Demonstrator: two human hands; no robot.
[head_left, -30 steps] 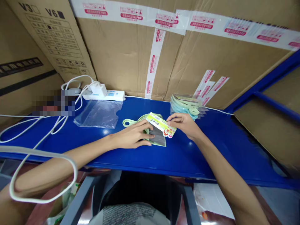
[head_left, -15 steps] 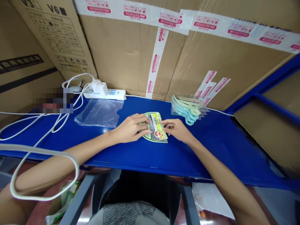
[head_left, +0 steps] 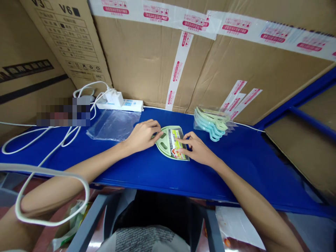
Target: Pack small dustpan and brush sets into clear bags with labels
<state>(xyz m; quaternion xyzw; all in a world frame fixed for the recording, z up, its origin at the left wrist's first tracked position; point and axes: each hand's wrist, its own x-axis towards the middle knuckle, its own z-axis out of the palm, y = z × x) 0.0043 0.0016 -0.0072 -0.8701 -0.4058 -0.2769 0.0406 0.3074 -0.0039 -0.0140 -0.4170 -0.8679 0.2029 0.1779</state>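
A light green mini dustpan [head_left: 168, 156] lies flat on the blue table, with a green hand brush [head_left: 165, 140] with dark bristles set in it. Over the bristles lies a yellow and white label card [head_left: 174, 137] with printing and small red pictures. My left hand [head_left: 145, 135] is at the pan's rounded left edge, its fingers bent and apart from the thumb, gripping nothing. From the right, my right hand [head_left: 198, 149] reaches over the straight edge. Its extended fingers touch the card, and it is open.
Clear plastic bags [head_left: 114, 125] lie at the left, below a white power strip [head_left: 131, 105] with plugs and loose white cables. Bagged green and blue dustpans [head_left: 211, 122] are stacked at the back right. Cardboard [head_left: 141, 66] walls the back; a cable loop [head_left: 52, 222] hangs in the left foreground.
My left hand has drawn back leftward from over the brush, uncovering its handle. My right hand's fingers have moved further onto the card. The view has shifted slightly.
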